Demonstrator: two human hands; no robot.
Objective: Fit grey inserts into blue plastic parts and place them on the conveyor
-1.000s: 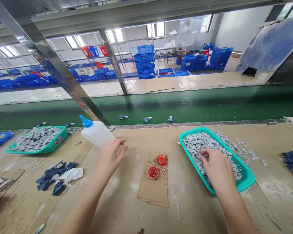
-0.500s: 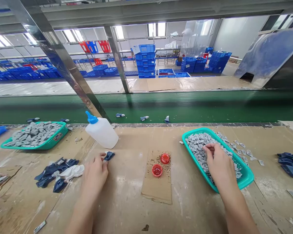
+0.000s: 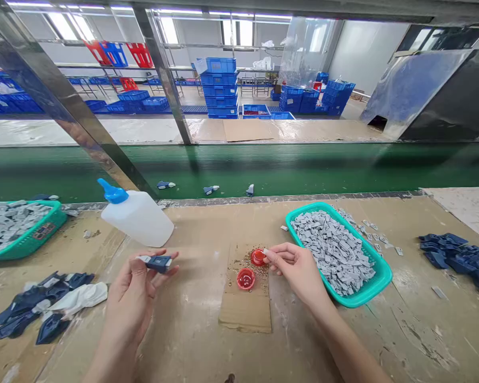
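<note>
My left hand [image 3: 133,298] is closed on a dark blue plastic part [image 3: 158,263] with a light grey piece at its left end, held above the table. Between thumb and fingertips, my right hand [image 3: 297,268] pinches a small light grey plastic piece [image 3: 266,252] beside the farther red cap [image 3: 257,257]. A second red cap [image 3: 246,279], with shiny liquid inside, sits nearer on a cardboard strip [image 3: 245,314]. Right of that hand stands a green basket [image 3: 377,284] heaped with small grey pieces [image 3: 331,250].
A white bottle [image 3: 141,218] with a blue nozzle stands behind my left hand. Dark blue parts [image 3: 51,298] and a white cloth-like item [image 3: 80,299] lie left; more blue parts [image 3: 457,258] lie right. Another green basket [image 3: 43,234] is far left. Beyond runs a green conveyor belt [image 3: 303,167].
My right hand has left the basket, moving left to the red caps with a small grey piece. My left hand has lifted the dark blue part off the table. The view has shifted right.
</note>
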